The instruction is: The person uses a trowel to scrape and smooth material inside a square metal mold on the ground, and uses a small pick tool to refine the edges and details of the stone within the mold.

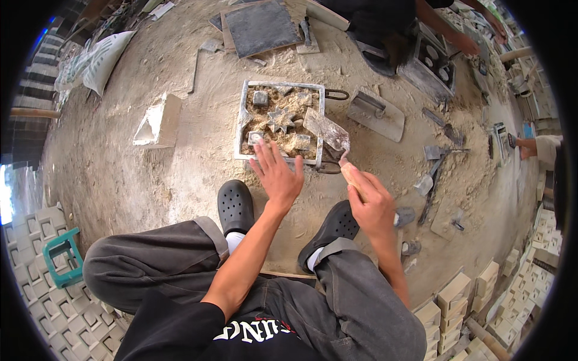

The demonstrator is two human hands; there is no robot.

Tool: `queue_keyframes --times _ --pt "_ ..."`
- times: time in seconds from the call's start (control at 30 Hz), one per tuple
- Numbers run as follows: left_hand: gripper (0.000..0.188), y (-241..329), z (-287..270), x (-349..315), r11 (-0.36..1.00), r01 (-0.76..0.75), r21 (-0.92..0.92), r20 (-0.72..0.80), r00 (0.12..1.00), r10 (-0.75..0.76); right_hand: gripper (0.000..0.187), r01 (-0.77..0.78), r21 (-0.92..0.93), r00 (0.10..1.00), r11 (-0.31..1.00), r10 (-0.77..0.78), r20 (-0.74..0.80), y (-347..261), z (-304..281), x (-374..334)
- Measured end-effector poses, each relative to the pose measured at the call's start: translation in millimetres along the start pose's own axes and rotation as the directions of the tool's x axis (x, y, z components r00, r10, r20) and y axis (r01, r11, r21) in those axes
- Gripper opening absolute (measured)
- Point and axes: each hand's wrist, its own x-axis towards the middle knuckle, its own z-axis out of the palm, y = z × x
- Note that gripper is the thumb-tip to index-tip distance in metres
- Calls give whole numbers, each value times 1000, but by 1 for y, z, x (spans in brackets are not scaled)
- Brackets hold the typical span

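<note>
On the ground before my feet lies a square metal mould frame with sandy mix inside. A grey star-shaped piece sits at its middle, and small square blocks stand near the corners. My left hand is spread over the frame's near edge, fingertips by the near-left block; whether they touch it I cannot tell. My right hand grips the wooden handle of a pointing trowel. The trowel's dusty blade reaches over the frame's right side, tip above the mix.
Right of the frame lies a flat plastering trowel. Farther right are scattered hand tools and loose sand. A pale hollow block stands at left. Dark square boards lie beyond. Another person works at a second mould, far right.
</note>
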Motion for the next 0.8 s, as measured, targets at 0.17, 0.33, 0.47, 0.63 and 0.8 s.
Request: queue_keyframes --times 0.17,0.33,0.47,0.63,0.8 --pt "77 12 -17 8 1000 -19 -10 49 999 19 34 -49 -59 999 997 48 -21 0 -29 -7" --pt "86 28 -29 39 999 -6 46 182 983 -3 34 -113 -1 993 994 113 -27 7 -36 -18" --pt "94 40 -19 50 1000 29 -3 231 973 -28 34 -161 40 987 986 162 -19 11 -31 -23" --pt "80 37 -7 56 984 -13 -178 81 996 27 34 -206 75 978 976 207 -3 19 -26 -31" --pt "64 21 -1 62 989 -139 -40 -67 988 136 34 -248 114 967 962 253 -33 26 -22 -35"
